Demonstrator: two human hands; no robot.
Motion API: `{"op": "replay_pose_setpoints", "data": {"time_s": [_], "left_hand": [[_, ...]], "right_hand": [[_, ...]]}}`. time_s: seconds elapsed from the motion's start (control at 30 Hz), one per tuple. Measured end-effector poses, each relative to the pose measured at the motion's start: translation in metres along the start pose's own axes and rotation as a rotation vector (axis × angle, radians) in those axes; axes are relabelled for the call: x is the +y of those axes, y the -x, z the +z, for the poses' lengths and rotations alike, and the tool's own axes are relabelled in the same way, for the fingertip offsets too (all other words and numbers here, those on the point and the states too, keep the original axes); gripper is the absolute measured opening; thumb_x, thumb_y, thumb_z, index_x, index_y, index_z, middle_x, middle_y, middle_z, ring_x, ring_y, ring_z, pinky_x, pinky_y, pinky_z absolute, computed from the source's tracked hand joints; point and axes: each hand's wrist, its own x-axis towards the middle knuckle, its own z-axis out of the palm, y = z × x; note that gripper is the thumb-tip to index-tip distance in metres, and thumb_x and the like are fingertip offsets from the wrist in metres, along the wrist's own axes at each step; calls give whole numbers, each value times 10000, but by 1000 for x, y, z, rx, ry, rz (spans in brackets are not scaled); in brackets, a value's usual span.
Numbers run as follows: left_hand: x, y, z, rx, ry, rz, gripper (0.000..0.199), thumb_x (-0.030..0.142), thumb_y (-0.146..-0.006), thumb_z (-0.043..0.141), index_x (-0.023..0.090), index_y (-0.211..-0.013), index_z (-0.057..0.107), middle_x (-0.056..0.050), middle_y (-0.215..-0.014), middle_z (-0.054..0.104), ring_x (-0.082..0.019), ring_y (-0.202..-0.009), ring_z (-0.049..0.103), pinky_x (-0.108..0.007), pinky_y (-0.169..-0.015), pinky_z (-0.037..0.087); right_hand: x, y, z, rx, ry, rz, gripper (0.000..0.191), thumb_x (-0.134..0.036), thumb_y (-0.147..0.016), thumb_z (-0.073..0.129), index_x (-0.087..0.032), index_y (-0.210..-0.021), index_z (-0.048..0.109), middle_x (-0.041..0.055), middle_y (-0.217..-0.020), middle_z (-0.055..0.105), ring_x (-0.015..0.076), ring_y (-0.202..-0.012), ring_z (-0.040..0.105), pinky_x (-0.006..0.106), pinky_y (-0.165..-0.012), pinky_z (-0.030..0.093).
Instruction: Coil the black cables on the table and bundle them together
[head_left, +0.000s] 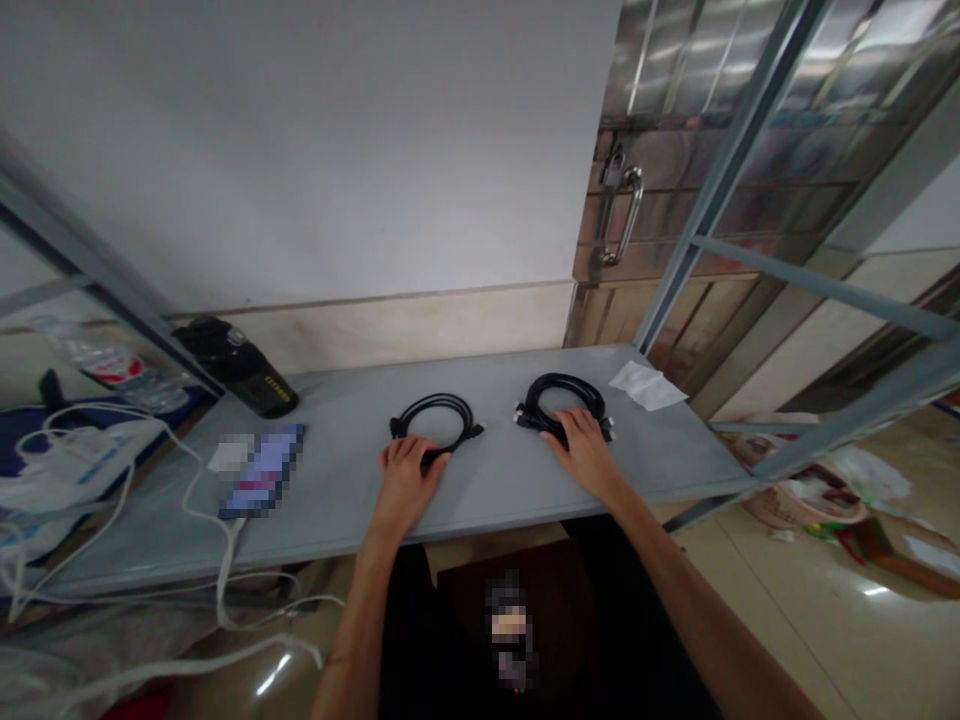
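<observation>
Two coiled black cables lie on the grey table. The thinner left coil (442, 398) has my left hand (407, 478) at its near edge, with thumb and fingers closed round the cable. At the right, a thicker coil (564, 382) with several silver-tipped plugs is under my right hand (587, 452), whose fingers are closed on its near side. Both coils rest on the tabletop, apart from each other. The fingertips are partly hidden against the black cable.
A phone (264, 470) and a black bottle (238, 368) are at the left, near white cords (225, 560) and a clear plastic bottle (120, 370). Crumpled white paper (648, 386) lies right of the thick coil. Metal posts (686, 250) rise at the table's ends.
</observation>
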Motion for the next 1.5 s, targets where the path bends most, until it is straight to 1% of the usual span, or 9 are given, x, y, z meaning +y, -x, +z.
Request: {"op": "replay_pose_setpoints", "data": {"time_s": [0.17, 0.43, 0.6, 0.8, 0.87, 1.0, 1.17, 1.33, 1.5], "left_hand": [[2, 0, -1, -4, -10, -7, 178, 430, -1065, 690, 259, -1097, 727, -102, -1157, 779, -378, -1165, 657, -562, -1091, 459], [1, 0, 0, -2, -7, -18, 167, 428, -1060, 697, 266, -1081, 729, -98, -1143, 779, -381, -1163, 657, -557, -1084, 459], [0, 1, 1, 0, 17, -12, 167, 429, -1065, 697, 265, -1084, 722, -92, -1155, 780, -372, -1176, 651, -549, -1111, 449], [1, 1, -1, -1, 48, -16, 150, 407, -1063, 702, 261, -1085, 729, -92, -1157, 783, -375, -1189, 654, -553, -1095, 451], [1, 1, -3, 0, 55, -19, 141, 402, -1059, 703, 265, -1075, 730, -94, -1149, 785, -376, -1185, 658, -552, -1087, 456], [2, 0, -5, -10, 75, -22, 133, 397, -1056, 708, 266, -1053, 732, -93, -1138, 789, -369, -1175, 666, -544, -1073, 461], [0, 1, -2, 18, 86, -20, 122, 381, -1042, 734, 264, -1074, 742, -92, -1141, 790, -370, -1187, 665, -536, -1077, 460], [-2, 2, 0, 30, 90, -15, 129, 378, -1033, 752, 257, -1077, 748, -99, -1140, 792, -372, -1184, 669, -545, -1083, 461], [0, 2, -4, 13, 95, -27, 123, 373, -1037, 745, 253, -1057, 746, -94, -1135, 790, -372, -1185, 669, -543, -1081, 459]], "right_hand": [[-1, 1, -4, -3, 122, 33, 407, -566, -1162, 526, -227, -1260, 729, 158, -1212, 726, 384, -1179, 601, 548, -1043, 480], [-1, 1, -6, 40, 72, 54, 329, -456, -1197, 463, -218, -1166, 688, 145, -1144, 775, 356, -1145, 630, 514, -1077, 416], [0, -1, -8, 93, 16, 97, 396, -496, -1203, 395, -220, -1145, 672, 160, -1131, 783, 360, -1132, 666, 515, -1071, 445], [0, -13, -15, 200, -100, 180, 540, -652, -1169, 338, -226, -1127, 668, 188, -1134, 786, 371, -1119, 721, 541, -1055, 519], [2, -24, -24, 244, -145, 228, 571, -697, -1154, 335, -226, -1136, 659, 184, -1112, 792, 367, -1081, 743, 527, -1006, 553], [10, -54, -57, 339, -232, 345, 587, -759, -1137, 346, -240, -1080, 614, 108, -901, 779, 317, -847, 756, 446, -797, 578], [18, -82, -100, 425, -335, 419, 652, -844, -1098, 357, -260, -902, 571, 68, -788, 723, 253, -723, 706, 413, -731, 582], [14, -85, -96, 282, -705, 441, 738, -972, -933, 567, -246, -1049, 635, 126, -971, 823, 276, -765, 779, 445, -702, 657], [12, -87, -81, 195, -757, 410, 775, -1002, -893, 588, -246, -1038, 681, 157, -1038, 853, 333, -921, 836, 505, -768, 699]]}}
